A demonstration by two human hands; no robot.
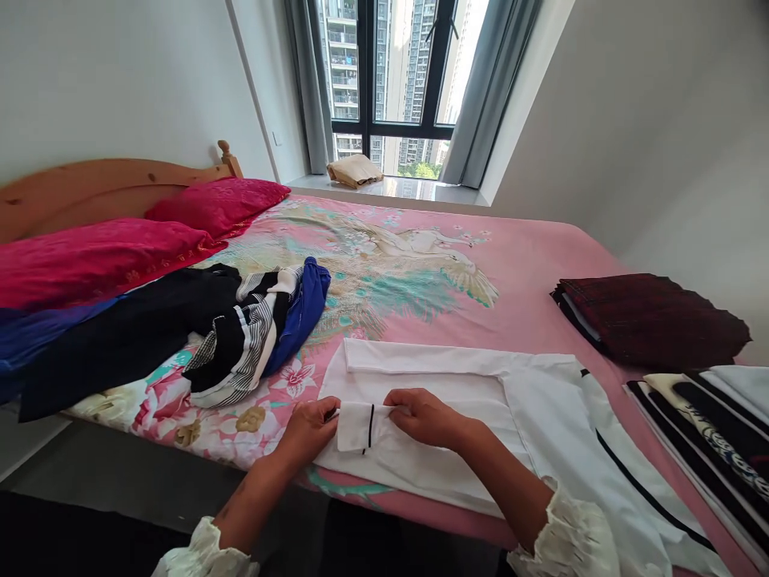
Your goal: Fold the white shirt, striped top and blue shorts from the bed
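A white garment with thin black trim (481,401) lies flat on the pink flowered bedspread (420,272) near the bed's front edge, its long sleeve folded across. My left hand (309,429) pinches the left end of the sleeve's cuff (360,427), fingers closed on the cloth. My right hand (424,417) rests on the cuff's right side, fingers curled and pressing the fabric down. Both wrists show white ruffled sleeves.
A heap of black, striped and blue clothes (240,328) lies to the left, by two red pillows (108,256). A folded dark red plaid garment (652,316) and a folded black-and-white pile (714,425) sit on the right. A beige bundle (354,170) rests on the windowsill.
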